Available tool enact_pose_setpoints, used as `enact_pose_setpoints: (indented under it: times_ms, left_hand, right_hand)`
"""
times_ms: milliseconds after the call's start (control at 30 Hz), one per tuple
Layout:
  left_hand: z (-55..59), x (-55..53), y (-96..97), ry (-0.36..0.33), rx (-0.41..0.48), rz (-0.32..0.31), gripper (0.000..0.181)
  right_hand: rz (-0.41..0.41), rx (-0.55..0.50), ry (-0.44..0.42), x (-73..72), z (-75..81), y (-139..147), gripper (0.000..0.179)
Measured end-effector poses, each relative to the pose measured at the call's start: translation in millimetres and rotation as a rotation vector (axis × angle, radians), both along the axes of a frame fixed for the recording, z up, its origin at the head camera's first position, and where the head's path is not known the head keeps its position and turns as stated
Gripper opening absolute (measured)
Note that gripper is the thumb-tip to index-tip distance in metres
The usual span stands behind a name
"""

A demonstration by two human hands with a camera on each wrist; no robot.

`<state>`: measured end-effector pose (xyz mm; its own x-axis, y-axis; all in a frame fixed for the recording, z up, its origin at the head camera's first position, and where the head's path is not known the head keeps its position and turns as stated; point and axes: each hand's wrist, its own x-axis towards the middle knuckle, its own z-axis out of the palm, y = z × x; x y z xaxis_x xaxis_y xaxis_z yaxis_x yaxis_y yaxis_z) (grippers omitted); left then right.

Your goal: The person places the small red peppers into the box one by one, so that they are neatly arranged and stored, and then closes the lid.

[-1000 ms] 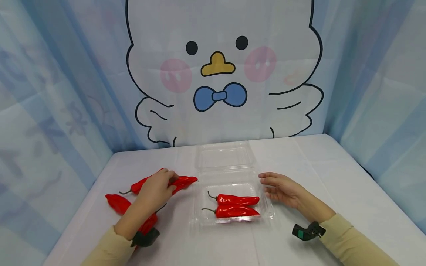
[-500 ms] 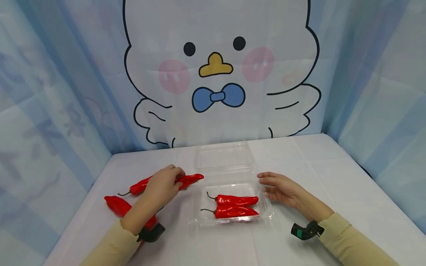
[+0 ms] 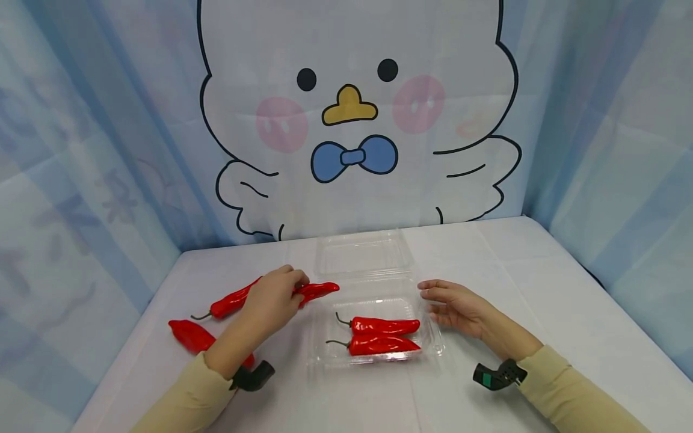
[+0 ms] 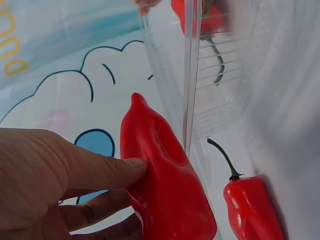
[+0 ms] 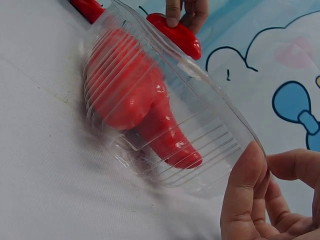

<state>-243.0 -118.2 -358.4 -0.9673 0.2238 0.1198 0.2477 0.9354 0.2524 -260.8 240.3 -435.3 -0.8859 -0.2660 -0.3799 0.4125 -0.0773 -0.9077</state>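
Head view: find the held pepper (image 3: 319, 291) pinched in the fingers of the left hand (image 3: 275, 299), at the left edge of the clear container (image 3: 373, 305), with the lid (image 3: 363, 255) folded back behind. Note the right hand (image 3: 459, 308) at the opposite side. Inside, side by side: a far pepper (image 3: 385, 326) and a near pepper (image 3: 384, 345). Possible fault: displacement of both through too low an approach. Also possible: sleeve (image 3: 184, 400) contact with a loose pepper (image 3: 189, 335) near the left forearm, causing a roll across the surface (image 3: 568, 307).

Left wrist view: observe the thumb on one face of the held pepper, with other fingers behind. Likely cause of a slip: glossy, tapered skin under a small contact area. Beside the pepper, the container rim (image 4: 189, 100); contact not determinable. Expect a snag from insufficient lift.

Right wrist view: observe fingers pinching the rim at a corner. From over-squeezing, expect wall flexing; from early release, possible sliding or tipping upon a knock.
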Motion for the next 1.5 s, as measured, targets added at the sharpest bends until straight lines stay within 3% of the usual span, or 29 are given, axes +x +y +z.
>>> enact_pose_setpoints:
  times_ms: [633,1500]
  left_hand:
    - [-0.3,-0.6,21.0,0.041,-0.053,-0.047,0.032]
    - [-1.2,-0.6,50.3,0.078,-0.072,-0.162,0.024]
  right_hand:
    - [-0.002,-0.006,-0.006,0.6,0.1,0,0.038]
    - [-0.002,-0.020,-0.006,0.4,0.0,0,0.035]
